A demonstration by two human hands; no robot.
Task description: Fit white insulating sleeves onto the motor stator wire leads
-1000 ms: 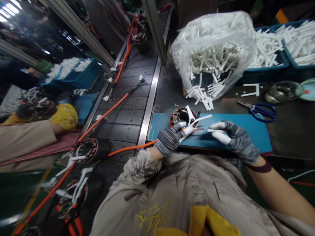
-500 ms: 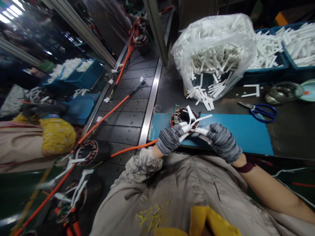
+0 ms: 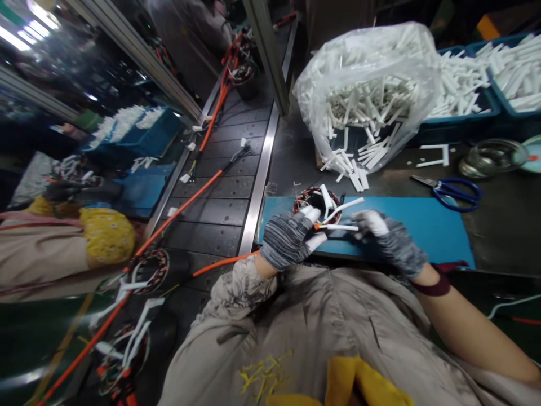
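A motor stator (image 3: pixel 301 198), a ring of copper-coloured windings, lies on the blue mat (image 3: pixel 422 231) in front of me. White sleeves stick out of it, and one thin white sleeve (image 3: pixel 343 227) points right, with a small orange bit at its left end. My left hand (image 3: pixel 287 239), in a grey striped glove with white fingertips, is closed at the stator's near edge, pinching the leads at that orange bit. My right hand (image 3: pixel 389 237), gloved alike, is at the thin sleeve's right end. Its fingertips are blurred, so I cannot tell whether they touch the sleeve.
Blue-handled scissors (image 3: pixel 456 193) lie right of the mat. Behind stand a clear bag (image 3: pixel 315 90) and blue bins (image 3: pixel 454 121) of white sleeves, and a glass bowl (image 3: pixel 492 159). On the left, a conveyor (image 3: pixel 220 225) carries orange cables (image 3: pixel 186 200) and more stators (image 3: pixel 163 265). A co-worker's yellow sleeve (image 3: pixel 107 234) shows beyond.
My right hand has moved right, off the sleeves it was gripping beside my left hand. The thin white sleeve now shows between the hands. My left hand has shifted slightly left and down.
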